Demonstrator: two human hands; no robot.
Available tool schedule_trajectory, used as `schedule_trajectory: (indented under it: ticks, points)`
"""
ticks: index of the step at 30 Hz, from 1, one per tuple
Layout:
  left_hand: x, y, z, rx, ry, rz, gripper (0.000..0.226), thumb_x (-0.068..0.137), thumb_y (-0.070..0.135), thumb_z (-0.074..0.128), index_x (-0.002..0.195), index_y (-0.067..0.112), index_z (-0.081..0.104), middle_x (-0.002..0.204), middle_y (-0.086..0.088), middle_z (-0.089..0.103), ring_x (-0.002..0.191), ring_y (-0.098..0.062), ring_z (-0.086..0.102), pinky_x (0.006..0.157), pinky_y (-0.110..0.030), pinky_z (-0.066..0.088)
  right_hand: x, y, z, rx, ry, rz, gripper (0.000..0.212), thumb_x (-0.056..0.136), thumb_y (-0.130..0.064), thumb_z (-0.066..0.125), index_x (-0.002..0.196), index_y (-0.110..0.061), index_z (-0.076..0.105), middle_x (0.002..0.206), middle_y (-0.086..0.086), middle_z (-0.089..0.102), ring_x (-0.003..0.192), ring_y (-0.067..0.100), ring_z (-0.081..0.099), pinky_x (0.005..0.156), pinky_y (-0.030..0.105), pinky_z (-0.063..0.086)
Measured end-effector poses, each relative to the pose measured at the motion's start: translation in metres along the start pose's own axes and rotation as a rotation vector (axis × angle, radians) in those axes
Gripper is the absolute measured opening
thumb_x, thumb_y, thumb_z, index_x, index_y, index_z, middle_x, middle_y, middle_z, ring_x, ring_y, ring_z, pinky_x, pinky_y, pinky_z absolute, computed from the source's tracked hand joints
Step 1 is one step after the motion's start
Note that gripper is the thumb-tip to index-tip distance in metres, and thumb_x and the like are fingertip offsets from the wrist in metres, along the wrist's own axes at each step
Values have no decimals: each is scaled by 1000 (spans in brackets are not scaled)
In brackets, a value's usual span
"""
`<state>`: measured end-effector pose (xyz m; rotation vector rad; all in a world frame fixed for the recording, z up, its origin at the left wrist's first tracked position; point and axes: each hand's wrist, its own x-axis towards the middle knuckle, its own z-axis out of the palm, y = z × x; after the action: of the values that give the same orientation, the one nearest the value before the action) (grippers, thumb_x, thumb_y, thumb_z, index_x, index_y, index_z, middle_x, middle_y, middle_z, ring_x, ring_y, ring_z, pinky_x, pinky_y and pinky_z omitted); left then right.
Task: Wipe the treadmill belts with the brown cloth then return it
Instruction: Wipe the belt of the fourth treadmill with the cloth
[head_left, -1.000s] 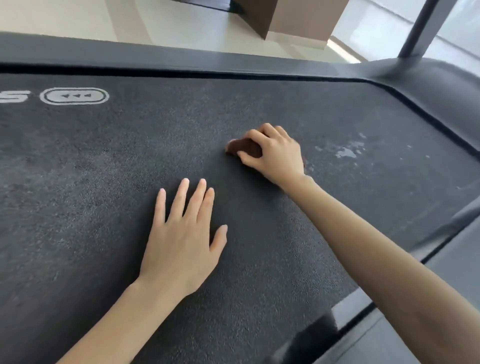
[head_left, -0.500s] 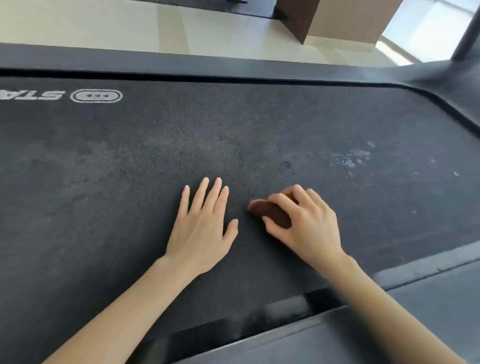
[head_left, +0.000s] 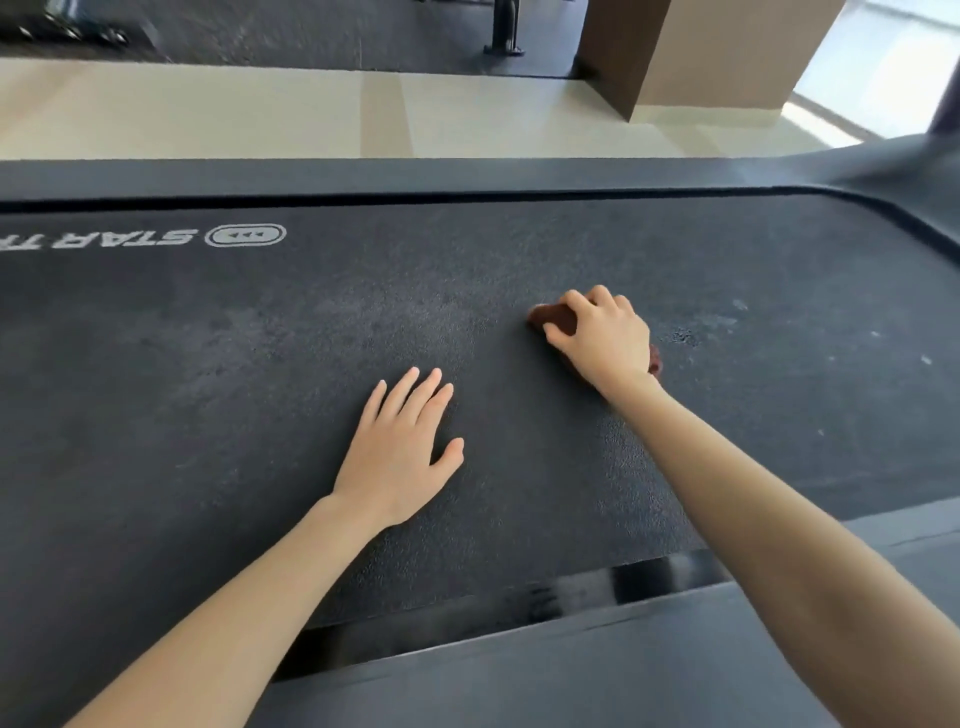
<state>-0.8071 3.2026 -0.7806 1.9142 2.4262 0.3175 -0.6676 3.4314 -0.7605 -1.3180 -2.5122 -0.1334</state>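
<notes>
**Wiping the belt with a bunched brown cloth under the right hand**

The right hand (head_left: 602, 338) curls over the brown cloth (head_left: 553, 318) and presses it down on the treadmill belt (head_left: 208, 389). The fingers are bent round the wad. One end of the cloth shows ahead of the fingertips, and a scrap shows at the heel of the palm. The left hand (head_left: 400, 447) lies flat on the belt, fingers straight and close together, thumb out, holding nothing. It sits nearer the body than the right hand and to its left, apart from the cloth.

The cloth looks small, light and soft. It crumples into a lump that the palm nearly covers, so it should squash and fold freely and take no care against breakage. Gripping the whole bunch from above, as the hand does now, seems the sound hold. A loose corner would probably drag and roll on the belt's grainy, grippy-looking surface. Firm downward pressure is likely needed for the pale marks (head_left: 685, 335) just to the right of the right hand.

White lettering (head_left: 150, 239) is printed on the belt, well to the left of the left hand and beyond it. It stands upside down from this side and reads "STAR", then a "T" and part of a further letter cut off by the frame edge. A white oval badge (head_left: 245, 235) enclosing three small arrowheads sits just beside the lettering. No other writing can be read.
</notes>
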Motion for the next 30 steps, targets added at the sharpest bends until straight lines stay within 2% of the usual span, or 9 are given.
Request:
schedule_trajectory:
  ticks: [3,8,12,15,19,22,26,30]
  points:
    - [0,-2,4,-17,21,14,63,93,48,28,148,18,21,157,3,14,145,-16,3,119,-39,3,12,7,6,-3,1,65,42,88,-49,53,120,-21,55,117,11,55,102,36,52,70,35,38]
    - [2,-3,3,-10,23,32,60,94,43,38,146,14,28,156,-1,20,145,-20,10,118,-42,9,-50,-2,-12,-40,65,-25,36,87,-46,56,112,-20,59,105,8,58,86,32,54,63,30,32]
    - [9,3,-1,-9,13,98,59,93,40,42,146,15,30,156,-1,21,144,-20,11,117,-44,8,-134,-5,-39,0,132,-96,28,82,-43,62,97,-20,66,89,5,59,71,28,53,56,31,41]
    - [22,16,0,-13,15,186,59,93,41,42,146,17,29,156,1,19,145,-17,10,117,-42,6,-181,-4,-55,16,151,-144,26,82,-44,57,94,-23,67,88,2,60,69,25,53,59,34,48]
    - [55,37,8,-35,7,237,61,93,44,37,147,17,26,157,4,16,145,-14,6,118,-42,5,-178,5,-58,18,109,-175,27,80,-49,54,92,-28,67,87,-3,60,70,21,55,58,27,46]
    - [69,44,19,-43,-8,231,61,94,46,33,148,18,23,157,4,14,145,-14,4,118,-43,4,-147,24,-48,-33,127,-44,26,79,-48,61,92,-27,67,86,-2,60,73,22,57,55,27,44]
    - [69,41,23,-75,5,242,64,92,51,25,146,18,27,156,4,19,145,-14,8,118,-43,6,-97,78,-36,-158,63,280,38,86,-52,55,108,-22,60,103,5,58,94,30,55,62,32,41]
    - [69,43,22,-99,11,238,60,93,45,38,146,18,29,156,3,20,145,-15,8,118,-43,5,-76,97,-31,-190,41,467,41,88,-51,52,114,-20,56,110,9,56,98,35,52,66,35,38]
